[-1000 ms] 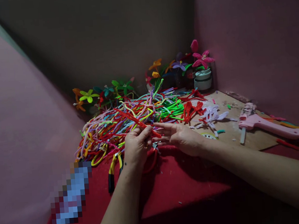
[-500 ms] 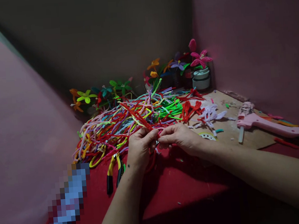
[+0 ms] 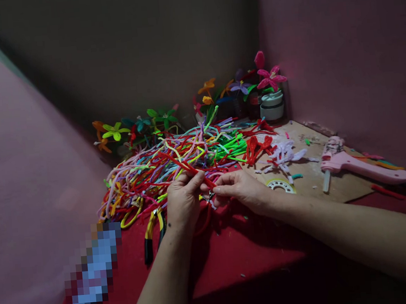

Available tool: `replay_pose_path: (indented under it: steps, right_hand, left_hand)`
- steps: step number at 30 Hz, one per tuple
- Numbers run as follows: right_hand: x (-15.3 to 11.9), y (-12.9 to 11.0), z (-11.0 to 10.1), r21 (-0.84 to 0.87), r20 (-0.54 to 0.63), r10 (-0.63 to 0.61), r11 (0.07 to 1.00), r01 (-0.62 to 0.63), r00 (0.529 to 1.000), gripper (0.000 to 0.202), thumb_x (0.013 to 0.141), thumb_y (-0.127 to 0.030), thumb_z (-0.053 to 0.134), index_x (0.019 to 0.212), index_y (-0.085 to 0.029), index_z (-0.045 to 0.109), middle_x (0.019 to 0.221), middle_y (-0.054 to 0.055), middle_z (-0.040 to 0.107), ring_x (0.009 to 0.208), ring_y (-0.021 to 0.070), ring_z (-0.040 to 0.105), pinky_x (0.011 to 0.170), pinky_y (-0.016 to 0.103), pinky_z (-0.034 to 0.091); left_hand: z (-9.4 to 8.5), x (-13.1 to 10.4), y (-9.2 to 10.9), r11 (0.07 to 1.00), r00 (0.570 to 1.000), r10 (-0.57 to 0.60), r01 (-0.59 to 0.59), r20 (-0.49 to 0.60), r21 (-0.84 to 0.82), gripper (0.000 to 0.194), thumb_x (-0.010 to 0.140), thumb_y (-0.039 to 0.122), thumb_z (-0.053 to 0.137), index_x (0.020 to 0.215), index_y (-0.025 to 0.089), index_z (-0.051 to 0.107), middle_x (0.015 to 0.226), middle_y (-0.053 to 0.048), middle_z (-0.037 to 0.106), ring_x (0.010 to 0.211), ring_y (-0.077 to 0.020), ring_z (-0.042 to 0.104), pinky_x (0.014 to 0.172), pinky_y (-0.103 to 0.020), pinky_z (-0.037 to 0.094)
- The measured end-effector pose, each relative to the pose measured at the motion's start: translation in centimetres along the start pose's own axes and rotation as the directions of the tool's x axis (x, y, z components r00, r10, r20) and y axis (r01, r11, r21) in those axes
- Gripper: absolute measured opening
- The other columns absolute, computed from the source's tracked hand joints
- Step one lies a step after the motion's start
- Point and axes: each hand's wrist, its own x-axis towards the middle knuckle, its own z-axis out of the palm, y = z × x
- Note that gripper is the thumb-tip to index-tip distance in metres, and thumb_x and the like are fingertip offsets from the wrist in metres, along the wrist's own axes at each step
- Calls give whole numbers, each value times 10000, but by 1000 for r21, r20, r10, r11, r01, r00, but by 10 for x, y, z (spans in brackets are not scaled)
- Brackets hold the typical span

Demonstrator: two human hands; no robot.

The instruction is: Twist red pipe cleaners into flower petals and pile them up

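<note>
Red strands in both hands, finished flowers behind

From where I stand, the near edge of the red-covered table [image 3: 253, 255] comes first; a blue, pixelated thing that I can't make out sits at its left side. Pliers [image 3: 148, 236] with yellow and black handles lie further in, by the left forearm, apart from both hands.

Above the cloth, in front of the heap, the left hand [image 3: 183, 198] grips the red pipe cleaners [image 3: 184, 165] between thumb and fingers, their long ends slanting up to the left. The right hand [image 3: 243, 190] pinches them at the lower end. They look partly worked to me: gathered together, but joined to no petals or stem that I can see.

Just beyond lies the heap of pipe cleaners [image 3: 134, 176], plenty of it loose and unshaped. A tape roll [image 3: 279, 182] sits at the near left edge of the board [image 3: 308, 194], and the pink glue gun [image 3: 362, 165] rests toward the right edge, out of anyone's grasp. Red loops [image 3: 257, 148] and white loops [image 3: 286, 155] at the board's left side are shaped but apparently unattached.

Along the table's far edge, complete flowers [image 3: 116, 130] stand in many colours, a pink flower [image 3: 271, 77] above a lidded cup [image 3: 272, 107].
</note>
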Motion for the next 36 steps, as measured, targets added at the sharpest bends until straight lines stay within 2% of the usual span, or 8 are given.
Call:
replay_pose_path:
  steps: [2,5,8,11,18,24,28,36]
  right_hand:
    - [-1,-1,0,19,6,-29,999,29,1000,153,707,-253,583,630,-120,582,588,30,624,497,81,519,545,228,408]
    - [-1,-2,0,-19,-46,22,1000,-23,999,171,689,-263,603,602,-121,564,530,19,609,417,65,460,460,210,358]
    - [-1,-2,0,-57,-77,70,996,-75,995,182,674,-256,621,572,-124,548,497,19,602,387,54,425,418,195,311]
    - [-1,-2,0,-27,-43,101,994,-103,994,182,666,-255,630,568,-127,546,496,18,603,378,57,430,403,199,305]
    - [-2,-3,-2,83,40,129,988,-132,991,199,697,-294,626,688,-96,640,564,42,627,425,65,478,438,206,334]
    - [-3,-9,-2,125,17,159,979,-159,987,137,714,-226,593,666,-99,617,553,40,627,380,64,459,395,202,320]
    - [0,-1,-6,140,55,155,977,-161,986,129,703,-226,597,662,-104,608,625,69,657,416,93,517,419,218,361]
    - [4,8,-8,236,117,171,952,-195,978,137,686,-233,607,742,-108,619,619,56,656,437,119,556,432,228,411]
  left_hand:
    - [2,-1,-1,998,997,-56,55,52,15,176,662,264,673,673,121,571,478,29,528,388,-66,473,406,-185,399]
    - [2,-1,-2,993,991,-118,119,62,-5,192,640,258,693,705,121,576,517,30,536,384,-44,447,374,-157,358]
    - [-1,1,-2,993,994,-105,105,3,-45,180,655,267,682,710,137,572,486,52,495,363,-27,400,351,-137,313]
    - [-4,3,0,997,997,-71,71,-26,-22,180,665,279,673,702,136,570,460,53,477,352,-31,394,342,-139,304]
    - [-4,2,4,998,999,-51,51,16,-23,148,695,259,646,702,139,560,457,55,476,348,-33,399,339,-136,306]
    - [-3,1,0,998,998,-49,51,40,-39,146,689,252,653,727,146,560,477,53,486,368,-40,416,364,-149,337]
    - [-3,2,-2,999,999,-39,40,26,-37,148,686,255,656,722,151,557,473,59,478,358,-38,404,353,-148,321]
    - [-2,0,-1,998,998,-51,52,38,-26,165,669,262,674,716,150,562,501,57,492,386,-36,422,384,-147,340]
